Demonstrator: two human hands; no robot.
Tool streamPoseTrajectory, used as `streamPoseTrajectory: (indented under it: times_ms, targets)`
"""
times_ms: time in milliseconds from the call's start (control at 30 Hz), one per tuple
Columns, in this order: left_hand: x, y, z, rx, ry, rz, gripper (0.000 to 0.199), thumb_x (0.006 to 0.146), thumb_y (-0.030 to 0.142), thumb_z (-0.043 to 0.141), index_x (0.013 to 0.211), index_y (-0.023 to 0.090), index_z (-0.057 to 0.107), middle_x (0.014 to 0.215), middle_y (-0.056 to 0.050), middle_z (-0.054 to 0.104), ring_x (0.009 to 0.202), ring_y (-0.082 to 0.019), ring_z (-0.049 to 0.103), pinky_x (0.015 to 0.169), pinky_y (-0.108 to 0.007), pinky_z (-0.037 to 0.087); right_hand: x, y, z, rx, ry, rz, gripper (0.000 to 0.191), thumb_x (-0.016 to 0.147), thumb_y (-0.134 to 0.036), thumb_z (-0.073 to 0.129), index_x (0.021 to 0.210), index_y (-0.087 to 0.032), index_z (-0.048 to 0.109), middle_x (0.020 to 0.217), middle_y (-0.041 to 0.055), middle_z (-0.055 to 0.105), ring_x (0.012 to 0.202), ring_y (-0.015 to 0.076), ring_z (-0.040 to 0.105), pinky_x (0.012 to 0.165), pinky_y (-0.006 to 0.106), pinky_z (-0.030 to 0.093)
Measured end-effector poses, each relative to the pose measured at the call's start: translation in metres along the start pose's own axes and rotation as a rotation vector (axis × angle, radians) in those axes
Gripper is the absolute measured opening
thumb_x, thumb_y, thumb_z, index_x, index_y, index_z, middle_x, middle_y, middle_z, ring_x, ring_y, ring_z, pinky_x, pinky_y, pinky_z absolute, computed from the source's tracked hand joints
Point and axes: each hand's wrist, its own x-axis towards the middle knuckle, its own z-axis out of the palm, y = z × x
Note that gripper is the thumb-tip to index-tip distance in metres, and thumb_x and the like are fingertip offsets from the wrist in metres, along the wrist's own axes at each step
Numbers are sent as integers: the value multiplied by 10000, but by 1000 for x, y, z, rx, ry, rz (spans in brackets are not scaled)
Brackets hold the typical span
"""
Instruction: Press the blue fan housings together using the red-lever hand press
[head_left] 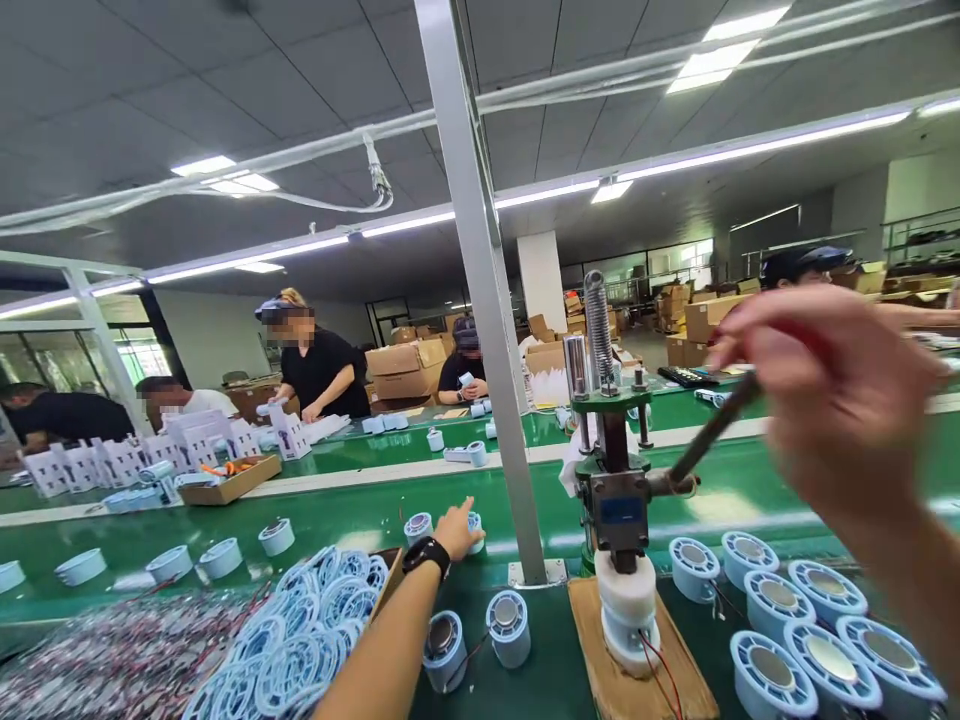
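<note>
Gripping the press lever [716, 425], right hand [832, 400] raised; left hand [456, 530] outstretched.

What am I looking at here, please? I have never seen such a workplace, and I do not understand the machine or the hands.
The picture comes from a camera on a worker's head, looking forward over a green conveyor belt in a factory. The right hand, close and blurred, grips the lever handle of a small hand press. Under the press sits a white part on a wooden board. The left hand reaches to a pale blue round part on the belt. More blue round parts lie to the right, and blue rings are piled on the left. Other people work behind.
</note>
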Motion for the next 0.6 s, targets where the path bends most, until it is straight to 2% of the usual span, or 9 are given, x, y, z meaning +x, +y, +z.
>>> streamPoseTrajectory:
  times_ms: [67,133,200,267,367,400,467,533,600]
  targets:
    - [0,5,5,44,-33,5,344,910,372,612,1185,167,588,1187,-73,632,1032,-212,632,908,-444,532,22,12,20,3,-23,10,202,922,-331,492,869,-175,609,718,-6,593,648,122,573,657,284,443]
    - [-2,9,3,73,-39,27,304,903,365,623,1129,161,610,1134,-62,648,994,-199,637,892,-429,533,41,26,43,-19,-69,44,172,888,-284,477,812,-189,598,640,-20,563,585,121,537,636,287,397]
    - [-7,15,-5,84,-10,69,266,893,343,635,1084,157,620,1095,-51,651,993,-199,628,905,-434,517,51,38,58,-49,-89,66,166,877,-273,462,790,-197,581,609,-26,537,578,124,511,654,293,375]
    - [-20,23,-19,70,49,124,225,891,263,612,1087,153,604,1073,-53,639,1005,-202,608,929,-430,487,51,46,64,-70,-78,62,167,885,-266,443,787,-206,565,600,-31,517,578,125,491,664,292,360]
    - [-66,36,-40,20,110,228,263,838,126,508,1089,175,569,1080,-59,607,1016,-190,574,953,-362,445,45,49,63,-77,-63,40,169,905,-249,434,790,-215,552,599,-34,496,579,123,479,671,279,360]
    - [-87,39,-45,0,101,271,274,817,117,481,1065,195,568,1084,-48,601,1018,-182,568,949,-333,440,44,49,62,-75,-64,37,169,912,-240,434,794,-215,553,604,-34,497,582,120,478,680,273,365]
    - [-132,43,-48,-42,7,359,270,774,118,464,982,241,585,1040,-9,613,974,-164,580,905,-284,456,47,50,61,-76,-71,39,170,927,-222,441,809,-206,562,635,-30,518,590,107,474,699,258,370]
    - [-174,43,-37,-74,-159,451,332,683,90,482,936,263,609,1052,1,628,970,-162,592,886,-268,473,54,50,60,-100,-97,51,171,942,-209,451,849,-186,593,696,-14,557,617,94,483,720,250,376]
    - [-201,36,-16,-38,-260,503,414,599,65,491,923,282,630,1122,5,643,1004,-173,604,887,-273,491,59,48,54,-153,-147,75,189,956,-215,456,956,-167,639,791,20,611,695,102,527,770,267,398]
